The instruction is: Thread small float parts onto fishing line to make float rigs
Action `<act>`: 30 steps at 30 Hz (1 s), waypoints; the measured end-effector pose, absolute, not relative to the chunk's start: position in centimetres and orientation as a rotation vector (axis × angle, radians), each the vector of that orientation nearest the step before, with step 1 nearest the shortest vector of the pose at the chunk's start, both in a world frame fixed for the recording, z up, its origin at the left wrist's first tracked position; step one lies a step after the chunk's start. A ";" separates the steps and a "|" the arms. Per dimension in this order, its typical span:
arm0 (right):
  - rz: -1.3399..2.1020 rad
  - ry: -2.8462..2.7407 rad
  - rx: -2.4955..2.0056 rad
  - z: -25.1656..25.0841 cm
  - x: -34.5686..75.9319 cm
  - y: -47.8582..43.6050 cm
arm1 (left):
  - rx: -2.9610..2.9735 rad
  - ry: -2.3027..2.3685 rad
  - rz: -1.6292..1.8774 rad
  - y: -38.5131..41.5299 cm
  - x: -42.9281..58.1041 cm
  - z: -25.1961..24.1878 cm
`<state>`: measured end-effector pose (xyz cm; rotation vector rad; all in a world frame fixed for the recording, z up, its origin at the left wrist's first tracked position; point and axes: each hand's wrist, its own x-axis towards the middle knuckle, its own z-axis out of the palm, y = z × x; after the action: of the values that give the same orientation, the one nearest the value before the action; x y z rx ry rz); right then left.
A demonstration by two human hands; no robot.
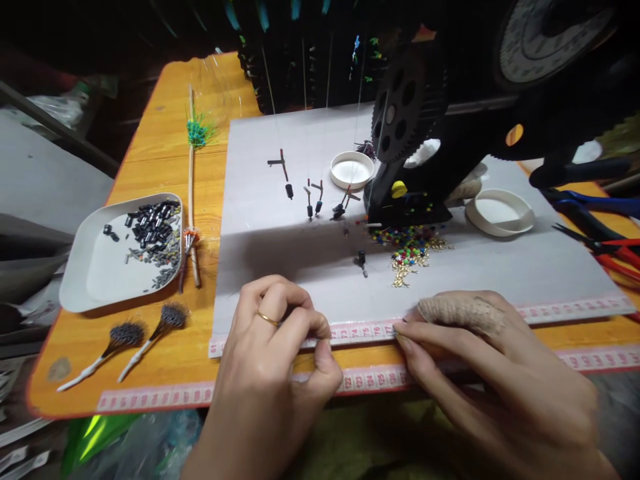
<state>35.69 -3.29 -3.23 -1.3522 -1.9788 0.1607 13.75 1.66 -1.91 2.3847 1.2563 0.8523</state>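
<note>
My left hand (280,353), wearing a gold ring (267,319), is closed in a pinch over the pink-and-white measuring tape (355,331) along the board's front edge. What it pinches is too fine to make out. To its right, my right hand (480,363) pinches thumb and forefinger together near the tape's 77 mark, and a tiny dark tip shows there. Beige wrapping (460,312) covers one of its fingers. Beyond the hands, a small dark piece (363,261) lies on the white board (300,280), with coloured beads (410,250) and gold-coloured bits (403,272) nearby.
Small dark weights (289,191) hang on thin threads above the board. A black geared machine (410,200) stands behind the beads. Left are a white tray (90,280) of dark pieces, wire-tufted sticks (135,353) and a wooden rod (191,180). Round lids (500,227) and pliers (600,243) lie right.
</note>
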 end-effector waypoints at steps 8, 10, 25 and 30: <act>0.186 -1.975 -1.326 -3.6 36.0 -3.3 | 2.313 1.344 0.883 1.7 14.5 -1.7; 0.173 -1.989 -1.344 -3.8 36.0 -3.4 | 2.300 1.354 0.876 1.6 14.5 -1.7; 0.207 -1.997 -1.329 -3.3 36.0 -3.0 | 2.348 1.311 0.897 1.6 14.1 -1.9; 0.178 -1.944 -1.340 -3.5 35.9 -3.3 | 2.224 1.116 1.142 0.9 15.1 -1.6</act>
<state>35.91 -3.28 -3.46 -1.3404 -1.9440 0.1783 15.10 0.88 -1.60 2.2241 1.1162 1.1423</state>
